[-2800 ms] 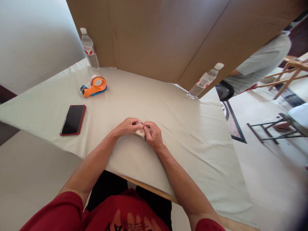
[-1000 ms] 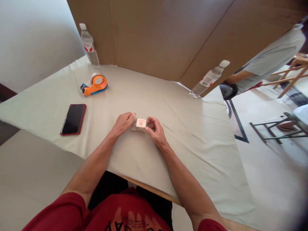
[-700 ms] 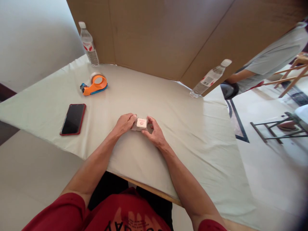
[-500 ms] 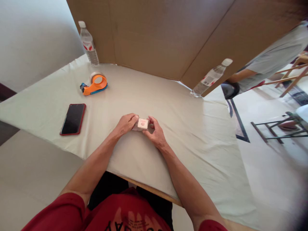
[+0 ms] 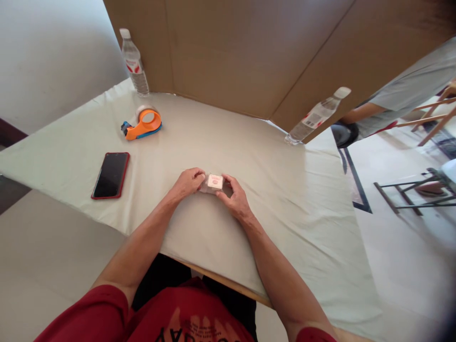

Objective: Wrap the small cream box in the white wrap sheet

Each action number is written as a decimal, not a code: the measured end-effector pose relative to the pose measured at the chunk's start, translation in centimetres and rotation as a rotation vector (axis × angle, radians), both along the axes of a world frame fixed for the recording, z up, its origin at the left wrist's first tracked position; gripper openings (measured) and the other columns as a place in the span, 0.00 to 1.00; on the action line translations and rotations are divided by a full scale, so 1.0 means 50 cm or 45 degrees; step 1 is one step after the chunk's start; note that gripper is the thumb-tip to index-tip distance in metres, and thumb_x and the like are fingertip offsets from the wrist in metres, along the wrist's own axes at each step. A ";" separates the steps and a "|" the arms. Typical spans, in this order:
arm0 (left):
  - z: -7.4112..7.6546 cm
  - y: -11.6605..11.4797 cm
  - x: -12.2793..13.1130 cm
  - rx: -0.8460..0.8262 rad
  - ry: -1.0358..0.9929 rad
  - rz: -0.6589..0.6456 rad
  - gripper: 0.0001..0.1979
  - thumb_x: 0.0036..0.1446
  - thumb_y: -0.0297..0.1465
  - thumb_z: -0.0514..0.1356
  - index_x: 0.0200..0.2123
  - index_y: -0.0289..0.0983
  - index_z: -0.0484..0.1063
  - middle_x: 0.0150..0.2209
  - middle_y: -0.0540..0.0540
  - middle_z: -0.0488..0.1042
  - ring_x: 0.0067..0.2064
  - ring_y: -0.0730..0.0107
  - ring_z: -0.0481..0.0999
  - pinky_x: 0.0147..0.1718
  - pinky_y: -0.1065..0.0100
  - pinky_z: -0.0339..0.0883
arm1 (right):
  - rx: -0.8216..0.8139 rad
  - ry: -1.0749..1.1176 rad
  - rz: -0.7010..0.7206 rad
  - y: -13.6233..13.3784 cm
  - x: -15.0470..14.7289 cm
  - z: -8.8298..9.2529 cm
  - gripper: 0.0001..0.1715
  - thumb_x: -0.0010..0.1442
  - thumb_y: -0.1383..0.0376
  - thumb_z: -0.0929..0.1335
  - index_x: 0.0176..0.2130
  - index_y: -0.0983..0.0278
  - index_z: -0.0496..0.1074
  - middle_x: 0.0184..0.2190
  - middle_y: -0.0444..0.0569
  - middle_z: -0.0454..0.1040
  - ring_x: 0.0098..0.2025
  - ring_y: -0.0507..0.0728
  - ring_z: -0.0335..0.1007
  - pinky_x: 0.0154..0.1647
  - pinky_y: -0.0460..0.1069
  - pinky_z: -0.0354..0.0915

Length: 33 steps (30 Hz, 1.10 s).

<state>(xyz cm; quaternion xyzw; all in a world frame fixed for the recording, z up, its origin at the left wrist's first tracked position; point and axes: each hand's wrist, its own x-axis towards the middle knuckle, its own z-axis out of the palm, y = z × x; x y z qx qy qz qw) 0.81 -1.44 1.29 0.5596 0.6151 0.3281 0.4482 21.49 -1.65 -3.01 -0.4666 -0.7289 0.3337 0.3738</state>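
Note:
A small pale box with red print on top, in what looks like clear wrapping, is between my two hands just above or on the cloth. My left hand pinches the wrapping at the box's left end, thumb and finger pressed together. With thumb below and fingers above, my right hand grips the right side of the box. What exactly is inside the wrapping cannot be made out.
A phone in a red case and an orange tape dispenser lie to the left. Water bottles stand at the back left and right, against a cardboard panel. Beyond it, at right, a person's arm shows.
My left thumb and fingers have drawn slightly away from the box, leaving more of its clear wrapping in sight. My right hand keeps its grip. The whole view has shifted slightly.

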 end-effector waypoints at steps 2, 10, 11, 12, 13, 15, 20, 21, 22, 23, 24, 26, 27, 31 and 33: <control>0.000 -0.001 0.000 0.010 0.025 -0.038 0.15 0.55 0.33 0.54 0.40 0.33 0.75 0.24 0.49 0.71 0.25 0.70 0.70 0.23 0.71 0.64 | -0.006 -0.004 -0.009 0.000 0.000 0.002 0.31 0.54 0.57 0.72 0.56 0.59 0.67 0.55 0.54 0.74 0.56 0.65 0.70 0.61 0.64 0.64; 0.000 -0.001 0.001 0.072 0.093 -0.074 0.17 0.55 0.34 0.53 0.41 0.33 0.77 0.24 0.49 0.73 0.24 0.71 0.69 0.24 0.71 0.64 | -0.023 -0.056 -0.027 -0.005 -0.004 0.017 0.26 0.52 0.58 0.72 0.50 0.60 0.69 0.50 0.54 0.77 0.52 0.64 0.73 0.57 0.63 0.66; 0.001 -0.002 0.001 0.074 0.102 -0.077 0.17 0.55 0.34 0.54 0.41 0.32 0.77 0.24 0.49 0.73 0.24 0.71 0.68 0.24 0.71 0.64 | -0.012 -0.066 -0.029 -0.007 -0.005 0.018 0.25 0.52 0.58 0.73 0.50 0.60 0.69 0.50 0.53 0.77 0.51 0.65 0.73 0.57 0.63 0.66; 0.001 -0.002 0.001 0.074 0.108 -0.076 0.17 0.55 0.34 0.54 0.42 0.32 0.77 0.25 0.48 0.74 0.24 0.71 0.68 0.24 0.71 0.64 | 0.000 -0.074 -0.030 -0.008 -0.007 0.018 0.25 0.52 0.59 0.73 0.50 0.60 0.69 0.50 0.53 0.77 0.52 0.65 0.73 0.57 0.63 0.66; 0.002 -0.002 0.001 0.068 0.108 -0.073 0.17 0.55 0.34 0.54 0.42 0.32 0.77 0.25 0.48 0.74 0.23 0.72 0.68 0.23 0.71 0.63 | 0.010 -0.081 -0.030 -0.009 -0.008 0.018 0.25 0.52 0.59 0.73 0.50 0.60 0.69 0.50 0.54 0.77 0.52 0.65 0.73 0.56 0.63 0.65; 0.003 -0.003 0.001 0.039 0.090 -0.057 0.18 0.55 0.34 0.54 0.43 0.32 0.77 0.26 0.48 0.74 0.23 0.72 0.68 0.22 0.71 0.63 | 0.021 -0.094 -0.027 -0.010 -0.009 0.018 0.25 0.53 0.59 0.72 0.50 0.60 0.69 0.50 0.54 0.77 0.52 0.65 0.73 0.57 0.63 0.65; 0.006 -0.002 0.000 0.010 0.052 0.016 0.16 0.54 0.33 0.55 0.41 0.33 0.77 0.23 0.50 0.71 0.22 0.72 0.68 0.21 0.72 0.63 | 0.027 -0.110 -0.004 -0.012 -0.009 0.015 0.29 0.53 0.57 0.72 0.54 0.60 0.67 0.53 0.55 0.75 0.54 0.67 0.72 0.59 0.65 0.64; 0.007 -0.002 0.000 0.005 0.050 0.022 0.16 0.54 0.32 0.54 0.41 0.33 0.77 0.23 0.50 0.70 0.22 0.72 0.68 0.21 0.72 0.63 | 0.036 -0.104 -0.002 -0.012 -0.009 0.014 0.33 0.53 0.57 0.72 0.56 0.60 0.66 0.56 0.56 0.74 0.55 0.67 0.71 0.59 0.65 0.63; 0.007 -0.002 -0.001 0.000 0.048 0.022 0.16 0.54 0.32 0.54 0.41 0.33 0.77 0.22 0.50 0.70 0.22 0.72 0.68 0.21 0.72 0.63 | 0.046 -0.098 0.002 -0.011 -0.009 0.013 0.37 0.53 0.56 0.73 0.59 0.60 0.64 0.58 0.57 0.72 0.57 0.68 0.70 0.60 0.66 0.62; 0.008 -0.001 -0.002 0.000 0.048 0.012 0.16 0.54 0.32 0.54 0.41 0.33 0.77 0.22 0.50 0.70 0.22 0.72 0.68 0.21 0.72 0.63 | 0.054 -0.096 0.008 -0.011 -0.008 0.011 0.40 0.52 0.55 0.73 0.61 0.60 0.62 0.60 0.58 0.70 0.58 0.68 0.69 0.61 0.66 0.62; 0.007 -0.001 -0.002 0.009 0.053 -0.002 0.16 0.54 0.33 0.54 0.41 0.33 0.77 0.23 0.50 0.71 0.23 0.71 0.68 0.21 0.72 0.62 | 0.061 -0.099 0.016 -0.010 -0.008 0.010 0.42 0.52 0.54 0.73 0.62 0.60 0.61 0.61 0.58 0.69 0.59 0.68 0.68 0.61 0.66 0.62; 0.005 -0.001 -0.003 0.042 0.070 -0.036 0.17 0.54 0.33 0.53 0.41 0.32 0.77 0.24 0.49 0.73 0.24 0.71 0.68 0.22 0.72 0.63 | 0.083 -0.114 0.038 -0.008 -0.008 0.008 0.41 0.52 0.54 0.73 0.61 0.59 0.61 0.61 0.58 0.69 0.59 0.69 0.68 0.60 0.66 0.62; 0.003 -0.001 -0.002 0.058 0.077 -0.051 0.17 0.54 0.34 0.53 0.41 0.32 0.77 0.25 0.48 0.74 0.24 0.71 0.68 0.23 0.72 0.63 | 0.098 -0.119 0.048 -0.008 -0.008 0.007 0.39 0.53 0.54 0.73 0.60 0.59 0.63 0.60 0.58 0.70 0.59 0.68 0.68 0.60 0.66 0.62; -0.003 -0.003 0.003 0.131 0.026 -0.071 0.19 0.54 0.34 0.54 0.44 0.32 0.77 0.31 0.46 0.78 0.28 0.71 0.71 0.27 0.72 0.65 | 0.177 -0.083 0.029 -0.010 -0.011 0.006 0.30 0.55 0.58 0.71 0.56 0.58 0.66 0.58 0.56 0.72 0.59 0.66 0.68 0.60 0.64 0.63; -0.005 -0.004 0.007 0.176 -0.012 -0.082 0.20 0.54 0.34 0.55 0.46 0.32 0.76 0.34 0.45 0.79 0.31 0.70 0.72 0.29 0.72 0.66 | 0.199 -0.062 -0.006 -0.011 -0.011 0.007 0.29 0.55 0.59 0.71 0.55 0.58 0.66 0.58 0.56 0.72 0.59 0.66 0.67 0.60 0.63 0.63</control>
